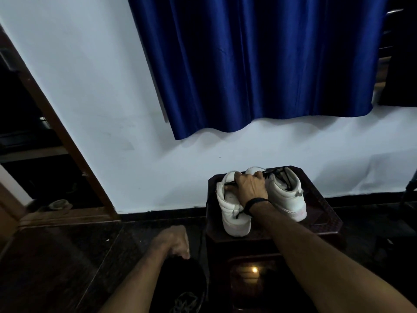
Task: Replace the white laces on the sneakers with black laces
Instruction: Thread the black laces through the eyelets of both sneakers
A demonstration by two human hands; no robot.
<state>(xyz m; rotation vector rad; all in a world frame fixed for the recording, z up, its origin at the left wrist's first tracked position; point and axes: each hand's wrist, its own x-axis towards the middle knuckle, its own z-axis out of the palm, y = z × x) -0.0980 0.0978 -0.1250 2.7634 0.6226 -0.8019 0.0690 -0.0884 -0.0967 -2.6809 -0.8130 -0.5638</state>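
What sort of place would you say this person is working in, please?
Probably a room in a home: a blue curtain hangs on a plain white wall, a wooden door frame stands at the left, and the white sneakers sit on a small dark stool over a dark polished floor.

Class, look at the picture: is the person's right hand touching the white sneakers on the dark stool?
Touching. The head view shows the right hand lying across both white sneakers, fingers curled over their collars on the dark stool.
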